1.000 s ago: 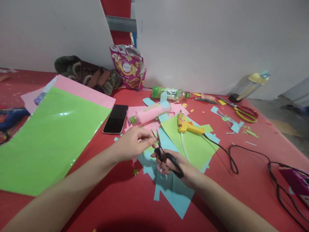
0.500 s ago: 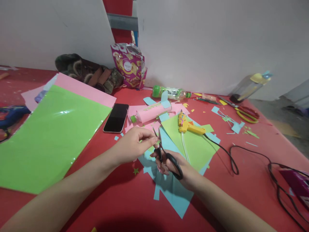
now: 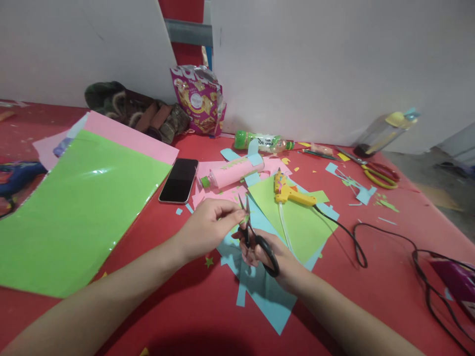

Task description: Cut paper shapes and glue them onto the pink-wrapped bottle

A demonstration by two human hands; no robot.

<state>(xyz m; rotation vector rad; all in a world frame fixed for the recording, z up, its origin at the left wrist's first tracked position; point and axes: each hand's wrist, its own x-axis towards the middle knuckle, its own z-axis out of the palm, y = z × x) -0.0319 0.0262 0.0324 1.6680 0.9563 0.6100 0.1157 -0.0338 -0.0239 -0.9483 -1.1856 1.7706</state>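
My right hand (image 3: 272, 257) grips black-handled scissors (image 3: 256, 236), blades pointing up and away from me. My left hand (image 3: 210, 225) pinches a tiny green paper scrap (image 3: 245, 218) right at the blades. Both hands hover over blue paper offcuts (image 3: 265, 291) on the red table (image 3: 178, 296). Just beyond lie a green sheet (image 3: 297, 220) and a yellow glue gun (image 3: 291, 194) with its black cord (image 3: 349, 237).
A large green sheet (image 3: 74, 207) over pink paper covers the left. A black phone (image 3: 179, 180), a pink-wrapped bottle (image 3: 232, 173), a green-capped bottle (image 3: 260, 142), a snack bag (image 3: 196, 101) and red-yellow scissors (image 3: 378, 173) lie further back. Cables run at the right.
The scissor blades have closed in on the scrap, and both hands have drifted slightly to the right. Nothing else on the table has moved.
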